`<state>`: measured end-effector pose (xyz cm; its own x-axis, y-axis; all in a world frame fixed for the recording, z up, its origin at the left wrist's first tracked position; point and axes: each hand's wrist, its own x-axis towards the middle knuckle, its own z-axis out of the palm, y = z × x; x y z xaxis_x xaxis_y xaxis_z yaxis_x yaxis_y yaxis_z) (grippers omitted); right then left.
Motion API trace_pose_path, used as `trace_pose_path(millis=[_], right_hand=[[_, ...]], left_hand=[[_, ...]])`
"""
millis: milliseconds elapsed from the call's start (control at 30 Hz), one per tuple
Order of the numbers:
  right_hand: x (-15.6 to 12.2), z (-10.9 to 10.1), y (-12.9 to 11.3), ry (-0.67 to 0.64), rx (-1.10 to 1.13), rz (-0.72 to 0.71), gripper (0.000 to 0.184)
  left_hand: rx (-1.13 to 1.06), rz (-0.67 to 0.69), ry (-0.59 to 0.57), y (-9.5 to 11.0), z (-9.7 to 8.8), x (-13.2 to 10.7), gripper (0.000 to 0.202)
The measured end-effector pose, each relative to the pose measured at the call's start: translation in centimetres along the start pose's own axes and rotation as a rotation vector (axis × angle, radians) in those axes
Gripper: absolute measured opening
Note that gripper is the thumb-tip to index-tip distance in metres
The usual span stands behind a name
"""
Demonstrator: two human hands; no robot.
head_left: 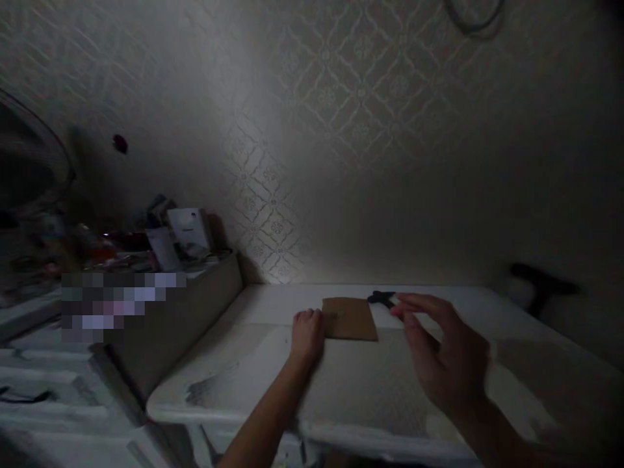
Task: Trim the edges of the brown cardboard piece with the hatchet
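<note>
A flat square piece of brown cardboard lies on the white table. My left hand is closed at its left edge, fingers curled and resting on the tabletop side. Just past the cardboard's upper right corner is a small black object with a forked dark end; its kind is too dim to make out. The thumb and index finger of my right hand pinch its near end, where a pale bit shows. The other fingers of that hand are partly hidden.
Left of the table stands a cluttered cabinet with a white box, a white bottle and several small items. A fan is at far left. Patterned wallpaper rises behind. A dark T-shaped thing is at right.
</note>
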<state>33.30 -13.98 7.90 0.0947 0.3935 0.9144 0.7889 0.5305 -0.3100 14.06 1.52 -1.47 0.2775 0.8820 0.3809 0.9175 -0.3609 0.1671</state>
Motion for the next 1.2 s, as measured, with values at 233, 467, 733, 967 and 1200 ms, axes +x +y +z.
trace_pose_path(millis=[233, 467, 733, 967, 1200], right_hand=[[-3.7, 10.8, 10.5, -0.627, -0.182, 0.162, 0.042], [-6.0, 12.2, 12.8, -0.746, -0.250, 0.194, 0.042], [-5.5, 12.0, 12.4, -0.754, -0.262, 0.198, 0.040], [-5.5, 12.1, 12.9, -0.751, -0.232, 0.213, 0.040], [-5.5, 12.0, 12.8, -0.742, -0.210, 0.215, 0.039]], left_hand=[[-0.095, -0.106, 0.021, -0.4, 0.1, 0.4, 0.018], [-0.237, -0.102, 0.102, -1.0, 0.7, 0.5, 0.015], [-0.473, -0.253, 0.053, 2.1, 0.9, 4.7, 0.018], [-0.430, -0.212, -0.017, 4.6, 1.9, 5.6, 0.022], [-0.391, -0.093, -0.032, 4.1, 2.8, 5.4, 0.023]])
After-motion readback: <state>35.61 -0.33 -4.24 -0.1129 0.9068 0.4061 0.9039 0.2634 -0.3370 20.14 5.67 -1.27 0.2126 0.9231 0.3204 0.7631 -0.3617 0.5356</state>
